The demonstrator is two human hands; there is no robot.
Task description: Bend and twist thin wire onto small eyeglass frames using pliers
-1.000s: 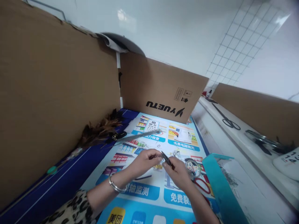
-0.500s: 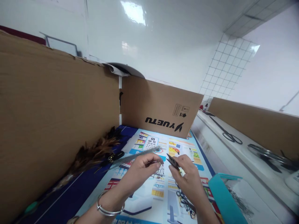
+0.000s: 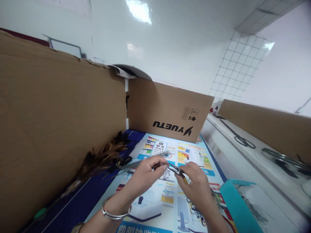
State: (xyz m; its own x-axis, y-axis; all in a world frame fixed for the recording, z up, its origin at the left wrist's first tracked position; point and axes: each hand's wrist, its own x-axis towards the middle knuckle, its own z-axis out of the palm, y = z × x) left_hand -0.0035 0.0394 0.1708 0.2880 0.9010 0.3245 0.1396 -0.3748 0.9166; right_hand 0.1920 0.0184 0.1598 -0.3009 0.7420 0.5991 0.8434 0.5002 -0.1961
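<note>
My left hand (image 3: 155,168) is closed in a pinch, with thin bent wire (image 3: 166,175) hanging below its fingertips. In my right hand (image 3: 194,179) is a pair of needle-nose pliers (image 3: 179,171), its slim jaws parted and their tips at the left fingertips. Whether the jaws touch the wire is too small to tell. Straight thin wires (image 3: 128,166) lie on the table behind the left hand. Dark looped pieces (image 3: 198,213) lie below the right wrist, partly hidden by it.
A teal box (image 3: 239,207) with thin metal pieces stands at right. Cardboard panels (image 3: 155,103) wall the table's back and left. A feather duster (image 3: 97,161) lies along the left. Scissors (image 3: 244,141) rest on the white ledge (image 3: 228,136). A printed poster (image 3: 145,207) covers the tabletop.
The pliers have come left, their tips now at my left fingertips, and their jaws have spread apart. My left hand keeps its pinch in nearly the same place.
</note>
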